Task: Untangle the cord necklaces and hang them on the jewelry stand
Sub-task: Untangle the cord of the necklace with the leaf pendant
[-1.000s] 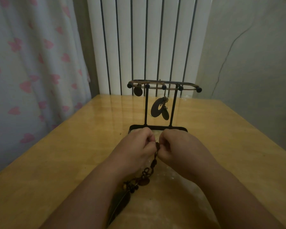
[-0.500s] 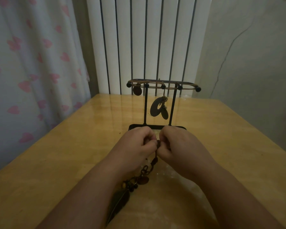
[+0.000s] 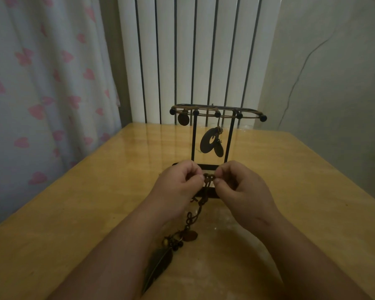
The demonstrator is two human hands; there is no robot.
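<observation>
A black metal jewelry stand rises at the middle of the wooden table. A cord necklace with disc pendants hangs over its top bar. In front of the stand's base, my left hand and my right hand pinch the knotted top of a brown cord necklace between them. The cord trails down toward me to beads and a dark feather pendant lying on the table between my forearms.
A white ribbed radiator stands behind the table's far edge. A curtain with pink hearts hangs at the left, and a grey wall with a thin cable is at the right.
My hands have parted slightly and risen a little, so the knotted end of the cord now shows between the fingertips. The feather pendant stays on the table.
</observation>
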